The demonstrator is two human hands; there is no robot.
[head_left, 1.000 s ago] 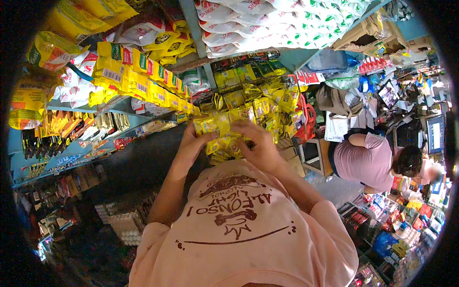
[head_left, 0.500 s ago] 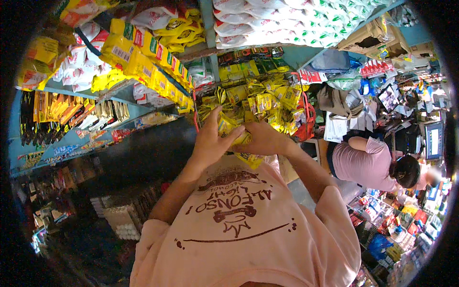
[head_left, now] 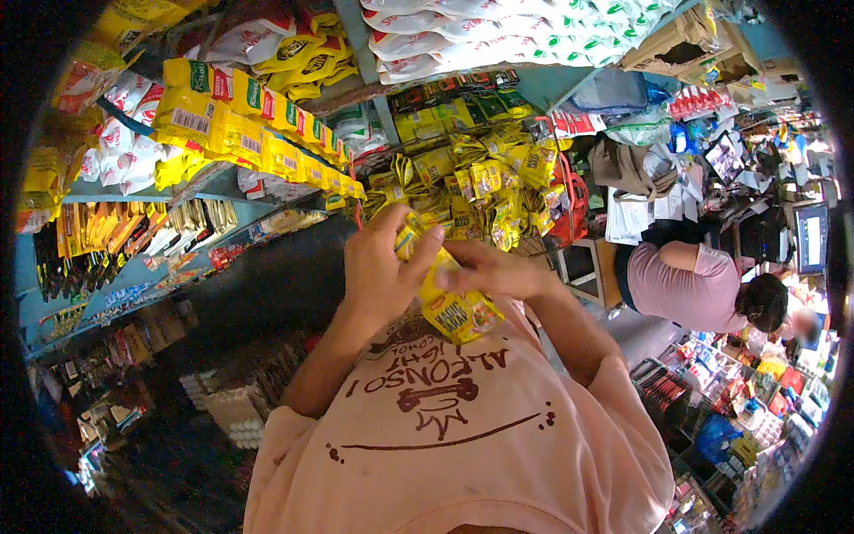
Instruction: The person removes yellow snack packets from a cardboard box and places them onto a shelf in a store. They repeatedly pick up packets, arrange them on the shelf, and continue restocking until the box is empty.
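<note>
- My left hand (head_left: 381,271) is curled shut round the top of a strip of yellow sachets (head_left: 455,307), fingers wrapped over it at chest height.
- My right hand (head_left: 494,271) meets it from the other side, fingers pinched closed on the same strip just beside the left.
- The strip hangs down from between both hands, its lowest sachet lying against my pink shirt (head_left: 463,445).
- Just beyond my hands, more yellow sachets (head_left: 480,182) hang in a thick bunch; my strip seems to be joined to them at the top, though my fingers hide that spot.
- Up left, a row of yellow boxes (head_left: 258,133) runs along a shelf (head_left: 160,191), with white bags (head_left: 124,133) behind.
- White-and-green packs (head_left: 534,36) are stacked overhead.
- A red basket (head_left: 574,209) stands right of the bunch.
- Well apart on my right, another person in a mauve shirt (head_left: 685,285) bends over a cluttered counter.
- Egg trays (head_left: 227,405) sit low on my left.
</note>
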